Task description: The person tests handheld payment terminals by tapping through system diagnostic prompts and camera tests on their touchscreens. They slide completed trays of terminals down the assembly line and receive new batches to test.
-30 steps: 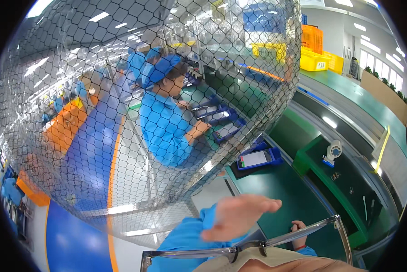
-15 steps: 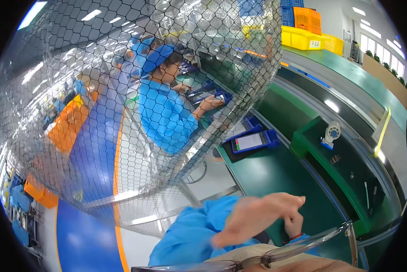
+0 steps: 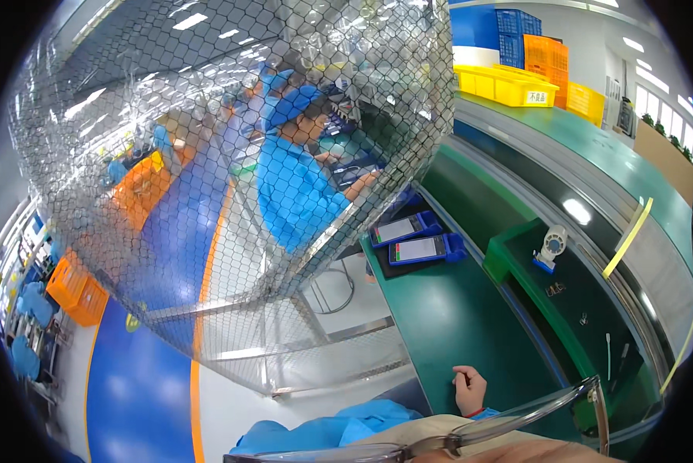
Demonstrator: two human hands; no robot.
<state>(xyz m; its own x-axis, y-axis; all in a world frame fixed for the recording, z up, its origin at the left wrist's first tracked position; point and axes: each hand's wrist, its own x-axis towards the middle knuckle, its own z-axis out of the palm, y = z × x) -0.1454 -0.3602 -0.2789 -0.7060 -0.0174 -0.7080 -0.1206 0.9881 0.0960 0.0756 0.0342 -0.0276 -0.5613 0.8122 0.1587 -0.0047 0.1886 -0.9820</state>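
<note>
Down near the bottom centre of the frame, one hand (image 3: 470,390) rests on the green table (image 3: 454,324), its fingers curled loosely together with nothing visible between them; a red band sits at the wrist, and a blue sleeve (image 3: 331,432) runs off toward the lower left. Which of the person's hands it is cannot be told from this view, and no second hand shows. Just below it, along the lower edge, a clear-framed pair of glasses (image 3: 516,420) curves across the picture, very close to the camera.

Up the table from the hand, well apart from it, two handheld devices in blue cases lie side by side on a dark mat: the nearer device (image 3: 423,248) and the farther device (image 3: 404,228), both with lit pale screens. To the right of centre, a small white fan (image 3: 551,245) stands in a sunken green tray (image 3: 508,255) beside a dark conveyor belt (image 3: 593,224) that runs toward the upper right.

Filling the upper left and centre, a wire mesh screen (image 3: 207,193) hangs between the camera and a co-worker in a blue coat and cap (image 3: 296,193), who sits bent over a bench. Yellow bins (image 3: 508,83) stand at the upper right, with blue and orange crates (image 3: 535,38) stacked behind them. An orange crate (image 3: 76,289) sits at the left edge.
</note>
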